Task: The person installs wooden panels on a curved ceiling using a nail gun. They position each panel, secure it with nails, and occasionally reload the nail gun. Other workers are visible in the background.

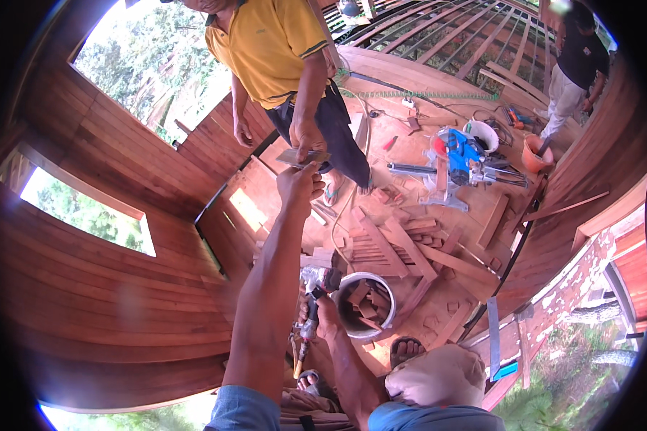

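Note:
My left hand [300, 185] reaches far forward, fingers closed on the near edge of a thin flat grey-brown piece [290, 156]. A co-worker in a yellow shirt [269, 50] has a hand [308, 136] on the same piece from the far side. Whether it is wood or metal, I cannot tell. Lower down, my right hand [328, 317] is wrapped round the grip of a silver and black handheld power tool [313, 279], which looks like an air nailer. Its lower end points toward my feet, beside a bucket [385, 286] holding wood offcuts [366, 302].
Loose boards [410, 248] and offcuts litter the floor ahead. Farther off stand a blue saw [461, 154], a white bucket [485, 133] and an orange bucket [535, 153]. Another person in black [582, 54] is at the far right. A curved plank wall [122, 309] with window openings rises on the left.

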{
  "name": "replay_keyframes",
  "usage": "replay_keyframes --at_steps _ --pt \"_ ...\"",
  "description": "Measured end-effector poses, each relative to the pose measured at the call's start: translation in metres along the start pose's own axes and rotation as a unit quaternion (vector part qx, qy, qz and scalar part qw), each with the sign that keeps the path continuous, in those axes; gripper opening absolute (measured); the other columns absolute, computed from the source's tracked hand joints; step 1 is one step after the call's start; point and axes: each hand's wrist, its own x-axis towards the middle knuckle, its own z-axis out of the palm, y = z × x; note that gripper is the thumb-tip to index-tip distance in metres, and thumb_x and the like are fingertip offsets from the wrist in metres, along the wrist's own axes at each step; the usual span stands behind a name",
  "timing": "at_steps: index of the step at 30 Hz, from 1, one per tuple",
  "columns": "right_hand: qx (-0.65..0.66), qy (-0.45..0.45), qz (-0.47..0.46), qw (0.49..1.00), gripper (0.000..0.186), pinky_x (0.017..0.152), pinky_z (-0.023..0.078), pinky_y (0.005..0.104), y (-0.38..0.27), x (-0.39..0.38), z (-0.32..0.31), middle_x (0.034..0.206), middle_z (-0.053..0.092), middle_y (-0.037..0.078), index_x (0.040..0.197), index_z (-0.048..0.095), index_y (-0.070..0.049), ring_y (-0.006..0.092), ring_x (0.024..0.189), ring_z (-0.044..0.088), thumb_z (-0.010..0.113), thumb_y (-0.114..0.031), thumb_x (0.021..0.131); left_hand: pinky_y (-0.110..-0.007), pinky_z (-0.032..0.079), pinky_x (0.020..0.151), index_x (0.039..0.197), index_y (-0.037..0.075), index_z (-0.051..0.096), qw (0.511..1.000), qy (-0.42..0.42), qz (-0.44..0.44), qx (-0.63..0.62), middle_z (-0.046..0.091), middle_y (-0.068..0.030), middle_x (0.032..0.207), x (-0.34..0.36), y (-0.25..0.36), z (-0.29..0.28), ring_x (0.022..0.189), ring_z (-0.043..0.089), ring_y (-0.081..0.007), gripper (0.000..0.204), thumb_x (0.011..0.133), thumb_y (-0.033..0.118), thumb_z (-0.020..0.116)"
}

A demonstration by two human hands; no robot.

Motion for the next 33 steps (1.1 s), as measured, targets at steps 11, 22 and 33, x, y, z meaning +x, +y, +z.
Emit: replay_keyframes --at_steps 11,22,33 --pt "0.013 0.001 0.008 1.000 0.040 0.051 0.046 0.0358 0.002 0.006 -0.001 0.064 0.050 0.004 0.128 0.056 -0.004 0.0161 0.051 0.051 0.054 -0.026 0.095 -0.033 0.060 0.071 0.109 -0.001 0.056 0.992 -0.053 0.002 -0.113 0.065 -0.0120 0.096 -0.026 -0.002 -0.016 0.081 0.068 -0.0213 0.028 0.088 0.016 0.062" --pt "-0.018 -0.010 0.008 1.000 0.039 0.054 0.045 0.0351 0.007 0.009 -0.001 0.067 0.050 0.003 0.124 0.055 -0.004 0.0153 0.054 0.049 0.053 -0.030 0.096 -0.030 0.059 0.065 0.106 -0.004 0.058 0.990 -0.113 0.084 -0.015 0.068 -0.0116 0.088 -0.053 0.023 -0.035 0.072 0.069 -0.0180 0.030 0.088 0.017 0.069" --pt "0.003 -0.002 0.010 1.000 0.022 0.052 0.046 0.0368 0.003 0.009 0.003 0.066 0.052 0.005 0.102 0.055 -0.003 0.0174 0.053 0.051 0.053 -0.024 0.094 -0.031 0.059 0.067 0.103 -0.006 0.056 0.985 -0.125 0.036 -0.114 0.063 -0.0119 0.090 -0.060 0.036 -0.055 0.074 0.065 -0.0177 0.030 0.094 0.021 0.065"
